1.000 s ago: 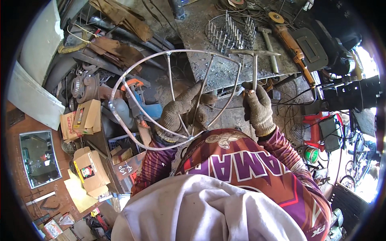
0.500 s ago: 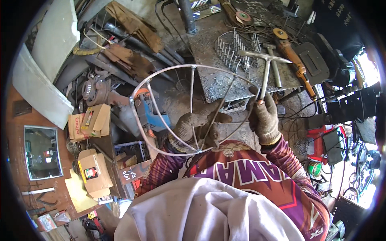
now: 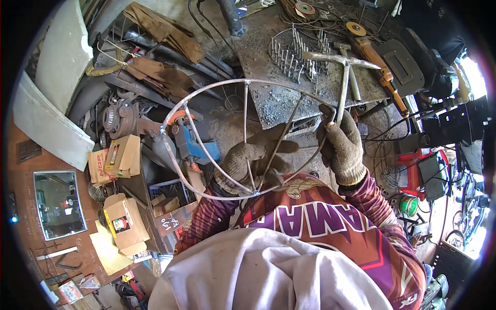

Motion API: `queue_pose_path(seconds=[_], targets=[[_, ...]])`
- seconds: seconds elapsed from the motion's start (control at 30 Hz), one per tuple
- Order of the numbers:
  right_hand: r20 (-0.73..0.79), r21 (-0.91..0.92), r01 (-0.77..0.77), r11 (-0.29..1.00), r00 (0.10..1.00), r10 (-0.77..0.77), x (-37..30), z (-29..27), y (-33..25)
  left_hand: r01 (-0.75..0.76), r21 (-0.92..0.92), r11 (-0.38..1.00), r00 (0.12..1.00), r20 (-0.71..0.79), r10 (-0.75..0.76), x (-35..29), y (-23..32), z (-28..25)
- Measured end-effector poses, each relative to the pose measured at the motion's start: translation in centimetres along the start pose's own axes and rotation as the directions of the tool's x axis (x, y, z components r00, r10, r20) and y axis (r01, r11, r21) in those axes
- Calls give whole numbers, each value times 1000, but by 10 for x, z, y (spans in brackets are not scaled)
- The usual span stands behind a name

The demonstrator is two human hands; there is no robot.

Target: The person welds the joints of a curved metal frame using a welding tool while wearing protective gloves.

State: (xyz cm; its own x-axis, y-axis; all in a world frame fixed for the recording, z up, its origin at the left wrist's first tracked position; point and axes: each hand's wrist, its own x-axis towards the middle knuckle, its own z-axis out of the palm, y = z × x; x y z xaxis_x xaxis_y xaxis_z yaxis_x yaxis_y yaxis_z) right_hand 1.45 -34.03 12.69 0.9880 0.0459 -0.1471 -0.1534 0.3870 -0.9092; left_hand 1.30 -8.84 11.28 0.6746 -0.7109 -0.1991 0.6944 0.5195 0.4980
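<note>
In the head view, large white block letters, upside down from this angle, run across the chest of the shirt (image 3: 310,212). Printed lettering also marks the side of 1 carton (image 3: 99,165) at left; white handwriting marks a brown box (image 3: 168,223) below it.

The left hand (image 3: 240,163), gloved, is curled around the lower rods of 1 metal frame (image 3: 182,178); exactly which rod it grips is unclear. The frame is held up in front of the torso, an oval rim whose long axis runs left to right, with 3 inner rods converging toward its lower edge.

The right hand (image 3: 343,152), also gloved, is closed on the handle of 1 chipping hammer (image 3: 344,85). Its handle points away from the body; its head lies crosswise, the pointed end to the right.

On the table (image 3: 369,93) beyond are 1 other hammer (image 3: 354,87), 1 orange grinder (image 3: 380,67) and many upright metal pins (image 3: 292,64).
</note>
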Motion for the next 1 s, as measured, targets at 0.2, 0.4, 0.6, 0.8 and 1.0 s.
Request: queue_pose_path(seconds=[0.2,0.4,0.6,0.8,1.0], targets=[[-104,-48,-43,998,994,37,3,2,12,-294,-117,949,933,-252,258,-6,-2,-9],[-173,-121,-137,983,978,115,10,0,31,-340,-214,916,928,-232,290,-17,-13,-31],[-192,-454,-9,891,977,-88,34,-38,66,-232,26,972,941,-249,231,-14,-10,-63],[92,-667,98,738,995,-49,35,-98,72,0,858,514,963,-138,230,-21,27,-97],[299,-789,311,530,948,-112,38,-100,77,-321,946,56,925,300,231,-28,65,-120]])
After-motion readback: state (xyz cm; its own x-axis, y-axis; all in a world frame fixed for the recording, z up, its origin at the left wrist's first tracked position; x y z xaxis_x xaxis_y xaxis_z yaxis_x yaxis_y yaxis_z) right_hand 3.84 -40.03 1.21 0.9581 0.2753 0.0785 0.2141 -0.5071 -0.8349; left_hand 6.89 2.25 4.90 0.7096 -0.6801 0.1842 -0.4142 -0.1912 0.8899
